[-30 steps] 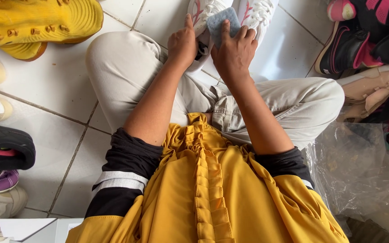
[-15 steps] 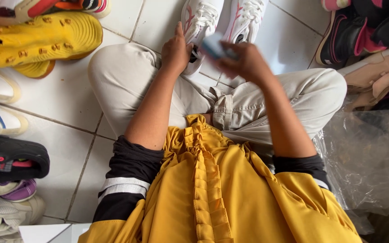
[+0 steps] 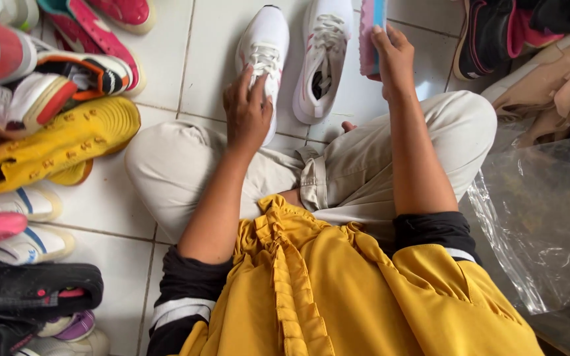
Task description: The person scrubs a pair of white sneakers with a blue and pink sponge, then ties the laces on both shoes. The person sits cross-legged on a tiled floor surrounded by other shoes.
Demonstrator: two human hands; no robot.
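Sitting cross-legged on the white tile floor: a person in beige trousers and a yellow top, both hands out ahead over the knees.
Plastic sheet: clear, crumpled, near right, just beside the right knee.
Shoe heap, left: a long yellow shoe lying across, red, white and pink ones behind it, black ones nearer; no label or sign readable anywhere.
Shoe heap, far right: dark shoes with pink trim, a tan bag-like thing beside them.
White pair: two sneakers side by side, far centre, long axes running near-to-far, toes pointing away.
Left sneaker: directly under and beyond the left hand, heel end hidden by it.
Right sneaker: between the two hands, touched by neither, opening facing up.
Left hand: fingers spread and laid flat down on the left sneaker at its laces, pressing or resting; no closed grip visible.
Right hand: closed around a brush, raised above the floor.
Brush: pink and blue block, held upright, long axis near-to-far, just right of the right sneaker, apart from it.
Nearer hand: the left for the left sneaker; the right for the right sneaker, which lies to its left.
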